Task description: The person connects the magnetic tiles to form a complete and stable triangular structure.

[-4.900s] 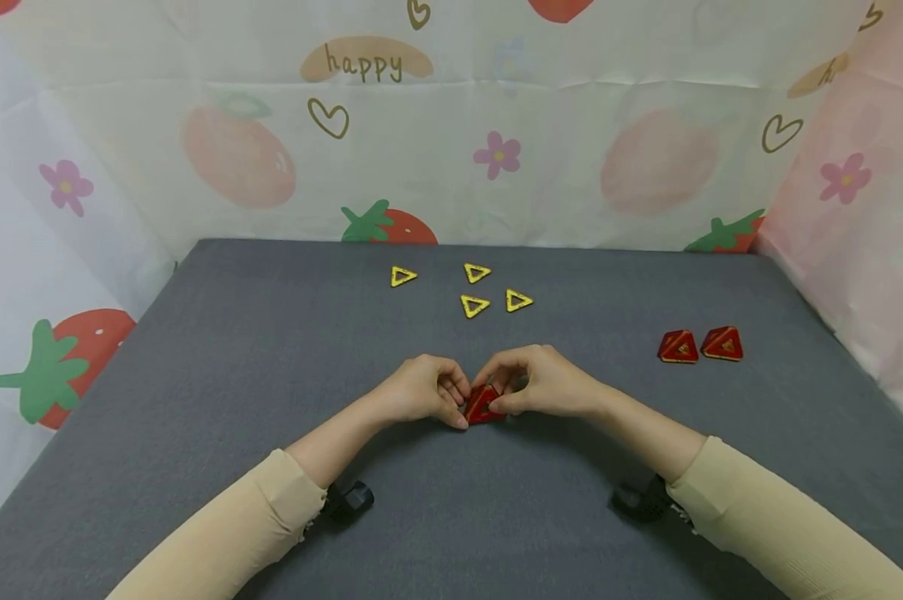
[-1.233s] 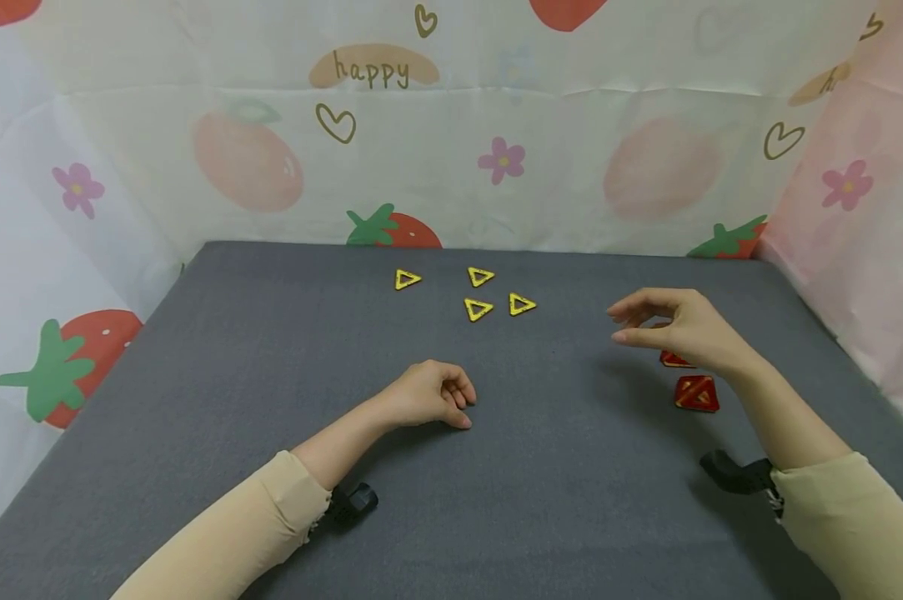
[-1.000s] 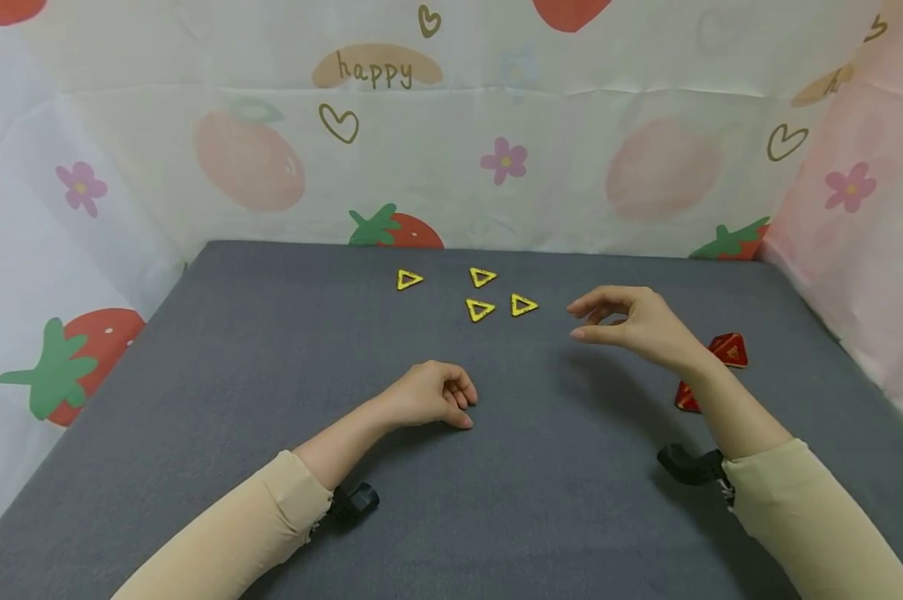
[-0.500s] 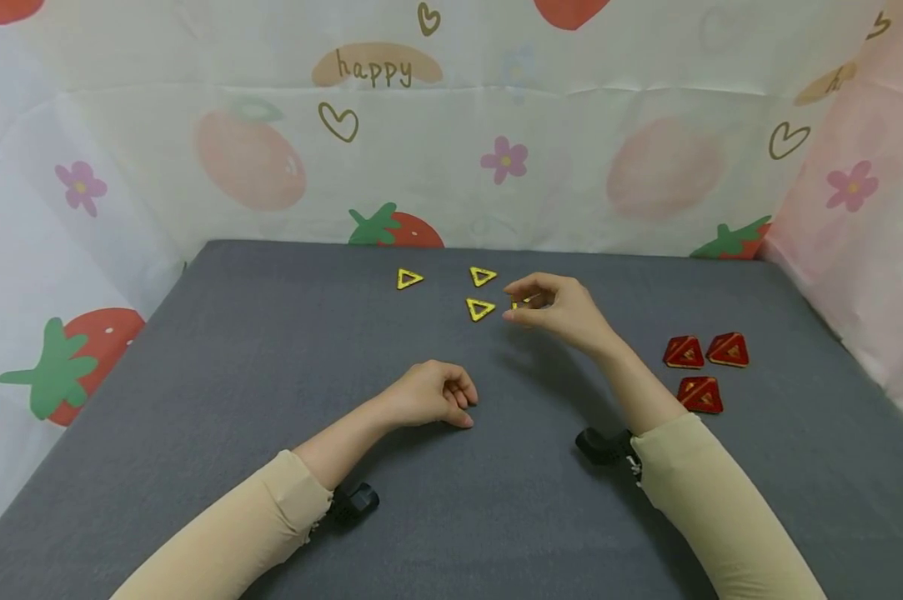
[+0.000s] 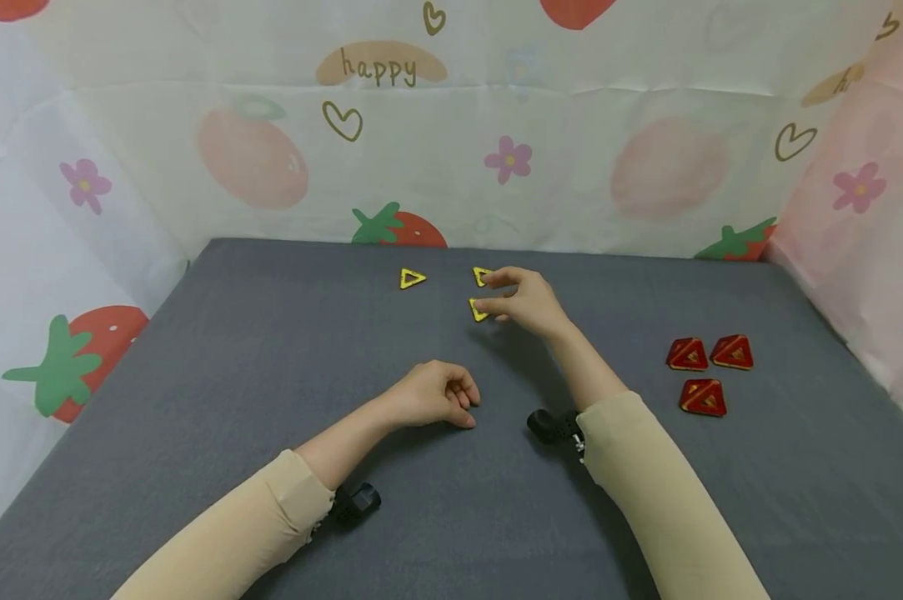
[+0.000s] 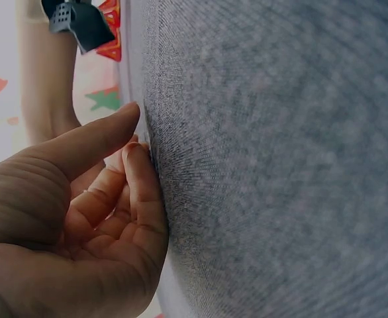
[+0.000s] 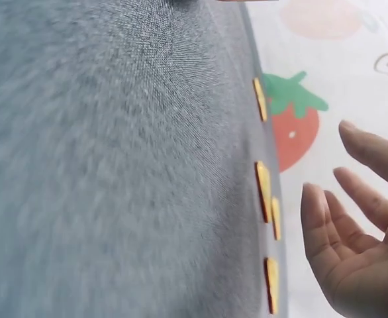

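My right hand (image 5: 529, 304) hovers above the table over small yellow triangular frames, fingers apart and holding nothing. Its fingers partly cover a far yellow triangle (image 5: 479, 276) and a nearer yellow triangle (image 5: 474, 312). Another yellow triangle (image 5: 403, 279) lies uncovered to the left. One more, the yellow triangle piece (image 7: 272, 285) at the bottom of the right wrist view, is hidden by the hand in the head view. My left hand (image 5: 428, 394) rests on the table with loosely curled fingers; the left wrist view shows nothing in it.
On the right of the dark grey cloth-covered table (image 5: 271, 350) lie three red triangular pieces: a left red piece (image 5: 687, 355), a right red piece (image 5: 732, 353) and a nearer red piece (image 5: 703, 398). A printed curtain (image 5: 421, 167) stands behind the table and along its sides.
Earlier both hands held a red triangular piece at the middle; it now lies with the other two at right. My right hand has since moved left to the yellow triangles. My left hand stayed put.
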Demonstrator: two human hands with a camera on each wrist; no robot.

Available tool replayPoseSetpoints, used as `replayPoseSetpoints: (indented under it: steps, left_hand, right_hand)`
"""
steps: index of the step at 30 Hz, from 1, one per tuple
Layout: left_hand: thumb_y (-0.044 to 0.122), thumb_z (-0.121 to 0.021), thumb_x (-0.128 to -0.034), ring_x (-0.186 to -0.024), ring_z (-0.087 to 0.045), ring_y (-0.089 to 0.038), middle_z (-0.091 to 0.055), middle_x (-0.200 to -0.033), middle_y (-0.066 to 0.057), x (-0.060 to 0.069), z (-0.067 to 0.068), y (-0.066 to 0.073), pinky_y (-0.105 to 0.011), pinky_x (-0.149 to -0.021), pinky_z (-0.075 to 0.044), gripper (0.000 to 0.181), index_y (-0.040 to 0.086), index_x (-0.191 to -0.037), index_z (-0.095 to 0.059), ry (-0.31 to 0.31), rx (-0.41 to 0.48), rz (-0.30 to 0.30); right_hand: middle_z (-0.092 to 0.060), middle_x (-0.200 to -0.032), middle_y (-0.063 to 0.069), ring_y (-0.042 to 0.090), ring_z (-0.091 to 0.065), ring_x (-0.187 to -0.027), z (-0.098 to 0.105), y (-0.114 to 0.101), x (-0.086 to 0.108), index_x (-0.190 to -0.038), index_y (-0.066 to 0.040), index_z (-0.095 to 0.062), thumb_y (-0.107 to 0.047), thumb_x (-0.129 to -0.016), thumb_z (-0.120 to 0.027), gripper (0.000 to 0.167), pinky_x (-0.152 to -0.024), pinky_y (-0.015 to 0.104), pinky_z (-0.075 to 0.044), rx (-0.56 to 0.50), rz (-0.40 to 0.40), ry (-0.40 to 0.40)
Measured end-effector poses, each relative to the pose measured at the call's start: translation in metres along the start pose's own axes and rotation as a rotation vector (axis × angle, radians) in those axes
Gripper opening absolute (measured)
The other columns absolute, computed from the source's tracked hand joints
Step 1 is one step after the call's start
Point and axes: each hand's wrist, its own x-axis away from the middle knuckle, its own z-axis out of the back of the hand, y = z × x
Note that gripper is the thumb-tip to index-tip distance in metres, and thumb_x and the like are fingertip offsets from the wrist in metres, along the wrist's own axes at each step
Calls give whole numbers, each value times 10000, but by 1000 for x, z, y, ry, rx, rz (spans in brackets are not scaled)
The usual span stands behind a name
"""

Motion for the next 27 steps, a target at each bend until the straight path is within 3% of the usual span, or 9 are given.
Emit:
replayPoseSetpoints:
  steps: [8, 13, 22, 27]
  left_hand:
    - [93, -830, -772, -677, -590, -48, -682, -827, -31, 0, -1, 0, -201, -667, -493, 224, 62, -959, -711, 6, -1, -10]
    - [94, -826, -778, -683, -591, -51, -684, -832, -37, 0, -1, -1, -201, -665, -495, 220, 61, -963, -711, 4, -2, -15]
    - [99, -812, -792, -694, -607, -55, -699, -843, -51, 0, 0, 0, -206, -676, -502, 206, 64, -967, -711, 0, 1, -13]
    - [94, -808, -797, -695, -610, -57, -701, -844, -59, 0, 0, 0, -207, -676, -504, 201, 57, -969, -709, 0, 9, -11]
  right_hand:
    - [-600, -1370, 114, 268, -687, -905, -11, 9, -13, -1305, -100, -620, -251, -883, -749, 466, -698, 309, -573, 113, -58, 42]
    - [-622, -1356, 105, 234, -680, -833, -15, 13, -15, -1292, -90, -631, -229, -881, -754, 451, -643, 259, -550, 185, -50, 49]
    - [-645, -1317, 111, 266, -675, -965, -19, 13, -13, -1290, -74, -629, -209, -879, -757, 451, -679, 271, -556, 223, -43, 47]
    - [-652, -1293, 119, 267, -680, -947, -18, 17, -14, -1282, -74, -637, -210, -879, -756, 441, -698, 280, -560, 227, -49, 46]
